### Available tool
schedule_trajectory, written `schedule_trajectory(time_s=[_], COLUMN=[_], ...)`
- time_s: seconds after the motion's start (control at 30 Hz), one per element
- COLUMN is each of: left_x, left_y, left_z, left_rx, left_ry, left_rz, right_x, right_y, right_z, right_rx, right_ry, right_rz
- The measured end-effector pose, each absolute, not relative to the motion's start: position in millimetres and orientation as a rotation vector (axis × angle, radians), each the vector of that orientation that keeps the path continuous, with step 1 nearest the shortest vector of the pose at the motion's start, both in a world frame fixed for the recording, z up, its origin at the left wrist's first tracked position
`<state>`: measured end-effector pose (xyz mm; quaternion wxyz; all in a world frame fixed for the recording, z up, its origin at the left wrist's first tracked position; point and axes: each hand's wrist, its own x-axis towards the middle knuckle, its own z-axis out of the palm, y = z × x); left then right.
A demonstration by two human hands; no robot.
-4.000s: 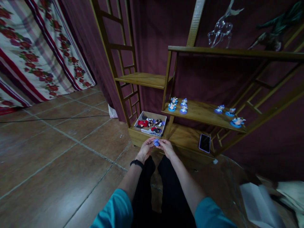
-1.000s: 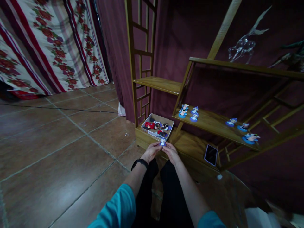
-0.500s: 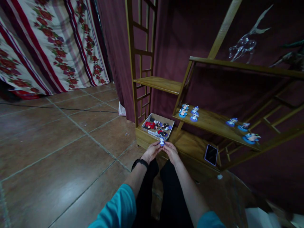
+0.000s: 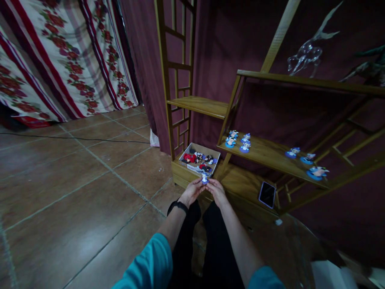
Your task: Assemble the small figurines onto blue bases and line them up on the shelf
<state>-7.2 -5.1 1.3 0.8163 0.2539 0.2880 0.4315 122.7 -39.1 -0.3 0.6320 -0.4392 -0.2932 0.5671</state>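
Between the fingertips of both hands I hold a small white and purple figurine [image 4: 205, 178] upright, just in front of a shallow box. My left hand [image 4: 192, 191] is closed on its left side, with a dark band on the wrist. From the other side my right hand [image 4: 217, 191] grips its base. The open cardboard box [image 4: 216, 157] stands on the low left shelf and holds several figurines in red, black, white and purple. On the middle shelf, more figurines on round blue or purple bases stand in two groups, one [image 4: 245, 147] at the left, another [image 4: 318, 172] at the right.
A phone or tablet [image 4: 267, 195] with a light rim lies on the lowest shelf [image 4: 237, 182]. A clear deer ornament [image 4: 306, 54] stands on the upper shelf. Wooden uprights [image 4: 165, 80] frame the left side. A black cable [image 4: 90, 139] crosses the tiled floor.
The view has shifted very slightly. Both hands keep the figurine at nearly the same spot, and it seems turned a little.
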Motion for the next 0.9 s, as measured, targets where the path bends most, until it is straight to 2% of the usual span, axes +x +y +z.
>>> schedule_trajectory(time_s=[0.47, 0.9], left_x=[-0.3, -1.1], left_y=[-6.5, -6.3], left_z=[-2.0, -1.9], left_rx=[0.619, 0.666], left_ry=[0.671, 0.608], left_rz=[1.074, 1.068], right_x=[120.1, 119.3], right_y=[-43.8, -41.8], right_z=[9.1, 6.3], right_rx=[-0.979, -1.002], right_ry=[-0.71, -0.708], right_rz=[1.395, 1.35])
